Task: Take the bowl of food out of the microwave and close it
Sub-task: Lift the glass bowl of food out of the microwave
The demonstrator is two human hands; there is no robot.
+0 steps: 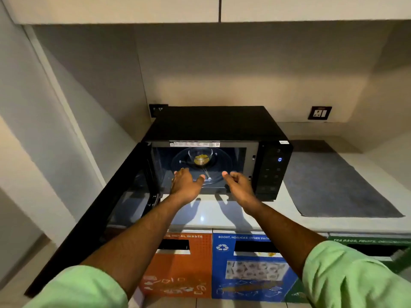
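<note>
The black microwave (213, 147) is standing on the counter (222, 214) with its door (106, 214) swung wide open to the left. A glass bowl (200, 155) of yellow food is sitting on the turntable inside (display reading 0). The 2 hands are reaching at the opening: the left hand (185, 182) is spread open, the right hand (239, 182) is loosely curled, and both are holding nothing.

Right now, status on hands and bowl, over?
Left hand and right hand open, empty, at the microwave mouth. Bowl with food inside on the turntable, untouched. Door swung wide left. Nothing blocking the reach.
</note>
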